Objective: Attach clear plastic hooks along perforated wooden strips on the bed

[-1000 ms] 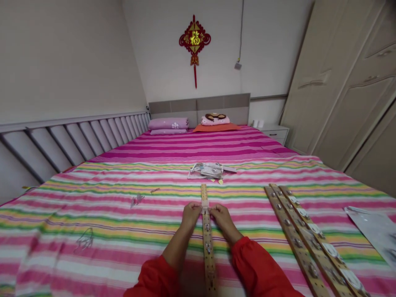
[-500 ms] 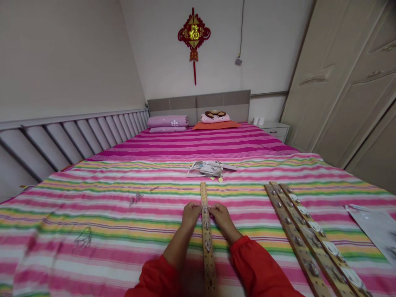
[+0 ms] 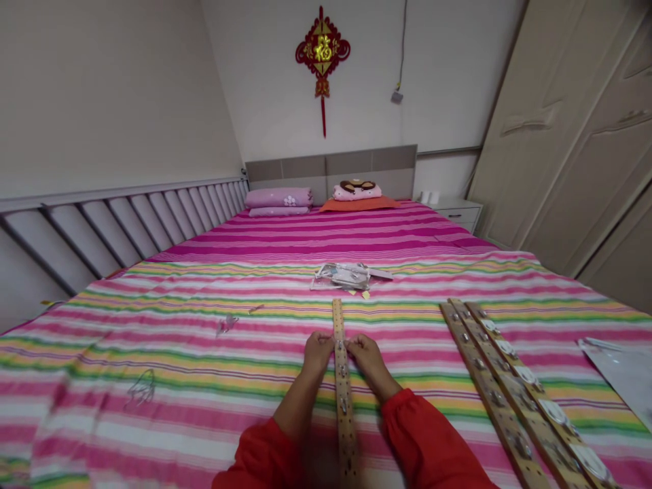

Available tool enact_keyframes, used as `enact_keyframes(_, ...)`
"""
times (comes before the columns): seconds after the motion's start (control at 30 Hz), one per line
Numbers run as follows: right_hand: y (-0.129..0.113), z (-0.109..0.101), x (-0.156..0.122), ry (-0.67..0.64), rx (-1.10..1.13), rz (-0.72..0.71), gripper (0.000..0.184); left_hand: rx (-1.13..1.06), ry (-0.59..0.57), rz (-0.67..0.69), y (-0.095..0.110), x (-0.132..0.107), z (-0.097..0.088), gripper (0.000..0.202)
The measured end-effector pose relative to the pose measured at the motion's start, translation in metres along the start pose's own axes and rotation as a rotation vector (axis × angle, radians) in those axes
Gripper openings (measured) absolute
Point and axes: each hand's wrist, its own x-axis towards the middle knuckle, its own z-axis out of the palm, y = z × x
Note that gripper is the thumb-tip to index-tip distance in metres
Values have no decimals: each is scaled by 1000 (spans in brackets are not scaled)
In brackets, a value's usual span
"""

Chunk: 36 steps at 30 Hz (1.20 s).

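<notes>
A long, narrow wooden strip (image 3: 346, 428) with rows of holes lies lengthwise on the bed in front of me. Several small metal pieces (image 3: 343, 371) sit along its middle. My left hand (image 3: 319, 351) is at the strip's left edge, thumb and fingers pinched together. Across from it, my right hand (image 3: 365, 353) pinches at the right edge. Between the fingertips is one small shiny metal piece (image 3: 339, 345) on the strip. Whatever is between the fingers themselves is too small to make out.
To the right lie several similar strips (image 3: 489, 384) bearing metal pieces and white coils (image 3: 554, 411). Beyond them is a clear plastic bag (image 3: 619, 373). A bag of parts (image 3: 346, 275) lies ahead. Leftward are a small plastic scrap (image 3: 227, 324) and a tangled thin strand (image 3: 141, 388).
The whole view has shifted slightly, so things appear a little farther right. Both hands stay pinched at the same metal piece, with hardly any movement.
</notes>
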Motion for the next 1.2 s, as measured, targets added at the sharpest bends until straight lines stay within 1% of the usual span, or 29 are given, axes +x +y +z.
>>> enact_keyframes(0.13, -2, 0, -3, -6, 29, 14, 21, -14, -28, 36, -4, 0, -1, 15)
enact_keyframes(0.23, -2, 0, -4, -14, 51, 23, 21, -14, -50, 58, -6, 0, -2, 13)
enact_keyframes(0.4, 1, 0, -3, -29, 93, 49, 28, 1, -65, 71, -9, 0, -1, 11)
enact_keyframes(0.57, -5, -2, -8, -52, 121, 63, 33, 43, -67, 78, -7, -6, -2, 17)
enact_keyframes(0.67, -12, -5, -15, -45, 160, 53, 33, 82, -88, 82, -2, -8, -7, 21)
enact_keyframes(0.73, -16, -7, -18, -40, 207, 67, 33, 121, -77, 91, 3, -4, -18, 22)
enact_keyframes(0.8, -17, -9, -20, -53, 233, 93, 38, 174, -13, 125, 10, 6, -36, 21)
enact_keyframes(0.9, -16, -9, -19, -71, 217, 106, 43, 286, 174, 232, 23, 27, -76, 17)
enact_keyframes(0.97, -15, -9, -18, -69, 210, 101, 45, 375, 308, 311, 32, 41, -104, 18)
enact_keyframes(1.07, -13, -9, -16, -81, 197, 104, 46, 532, 432, 423, 41, 57, -137, 24)
enact_keyframes(1.13, -13, -10, -16, -88, 194, 108, 45, 627, 473, 461, 42, 63, -151, 26)
enact_keyframes(1.2, -13, -10, -17, -86, 196, 110, 45, 778, 485, 468, 41, 67, -158, 27)
